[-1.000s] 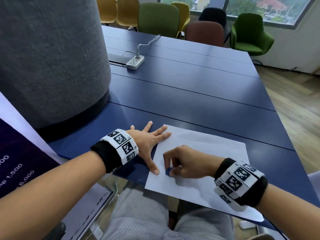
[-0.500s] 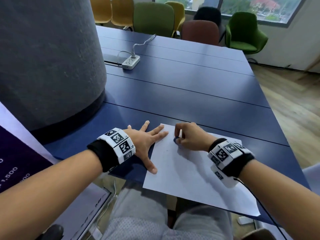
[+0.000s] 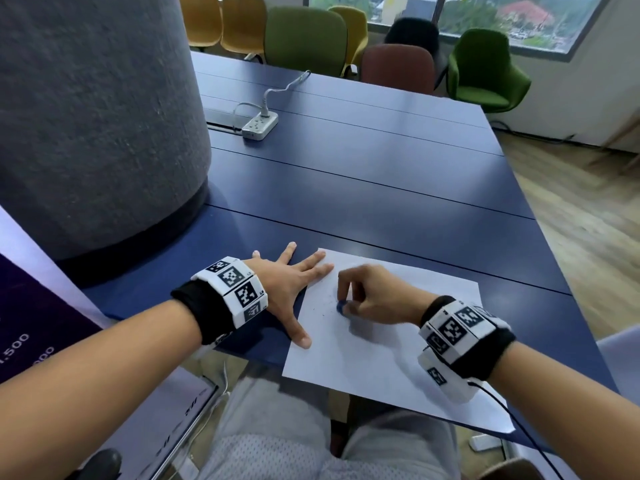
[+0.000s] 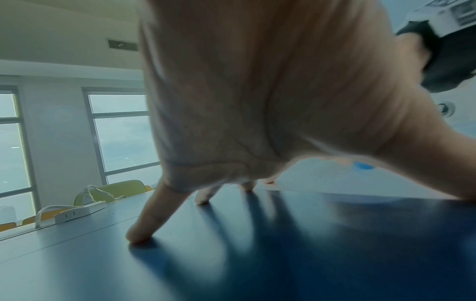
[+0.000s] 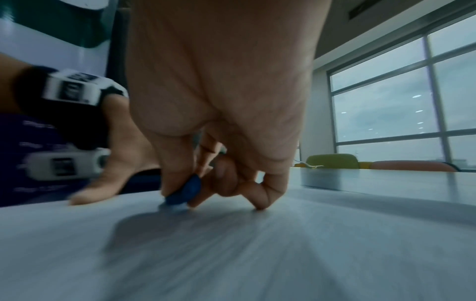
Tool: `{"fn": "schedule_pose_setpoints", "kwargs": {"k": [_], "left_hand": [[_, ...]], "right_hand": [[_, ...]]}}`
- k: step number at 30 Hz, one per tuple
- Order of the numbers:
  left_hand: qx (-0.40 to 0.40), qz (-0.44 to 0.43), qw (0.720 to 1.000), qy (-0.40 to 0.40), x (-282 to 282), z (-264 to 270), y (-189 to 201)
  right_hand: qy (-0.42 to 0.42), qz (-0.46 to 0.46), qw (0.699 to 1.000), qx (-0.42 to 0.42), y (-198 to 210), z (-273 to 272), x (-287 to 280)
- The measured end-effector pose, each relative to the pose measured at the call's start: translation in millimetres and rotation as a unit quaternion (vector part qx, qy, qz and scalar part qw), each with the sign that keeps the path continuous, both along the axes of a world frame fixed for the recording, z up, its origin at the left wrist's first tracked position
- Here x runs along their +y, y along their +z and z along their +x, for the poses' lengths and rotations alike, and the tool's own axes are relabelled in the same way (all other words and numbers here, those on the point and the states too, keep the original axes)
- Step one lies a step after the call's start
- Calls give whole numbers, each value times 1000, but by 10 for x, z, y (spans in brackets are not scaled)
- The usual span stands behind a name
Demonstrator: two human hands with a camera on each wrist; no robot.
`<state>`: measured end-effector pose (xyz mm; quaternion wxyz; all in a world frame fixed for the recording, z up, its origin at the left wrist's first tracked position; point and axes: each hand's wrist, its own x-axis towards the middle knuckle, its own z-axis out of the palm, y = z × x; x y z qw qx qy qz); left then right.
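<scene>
A white sheet of paper lies on the dark blue table, its near edge hanging over the table's front. My right hand pinches a small blue eraser and holds it down on the sheet's upper left part; the blue eraser shows between thumb and fingers in the right wrist view and as a blue spot in the left wrist view. My left hand lies spread flat, fingers straight, thumb and fingertips pressing the paper's left edge. Faint specks mark the paper near the eraser.
A large grey fabric-covered cylinder stands on the table at the left. A white power strip with its cable lies further back. Coloured chairs line the far side. A printed banner is at my left; wooden floor at right.
My right hand with the eraser swept from the sheet's lower left up to its top edge, then back down toward me. The left hand stayed pressed in place.
</scene>
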<state>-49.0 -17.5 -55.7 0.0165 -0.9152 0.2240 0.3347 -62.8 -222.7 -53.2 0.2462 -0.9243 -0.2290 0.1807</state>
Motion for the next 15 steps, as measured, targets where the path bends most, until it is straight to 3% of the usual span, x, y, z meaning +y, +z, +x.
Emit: {"fn": "schedule_pose_setpoints", "kwargs": {"k": [3, 8, 13, 15], "left_hand": [[1, -1, 1000, 1, 0, 1, -5], [6, -2, 1000, 7, -1, -8, 6], [5, 0, 1000, 5, -4, -1, 7], [8, 1, 1000, 6, -11, -3, 9]], "right_hand": [[84, -40, 994, 64, 37, -177, 12], [-2, -12, 1000, 12, 35, -40, -5], [115, -54, 988, 86, 70, -257, 10], [84, -55, 993, 60, 76, -176, 14]]}}
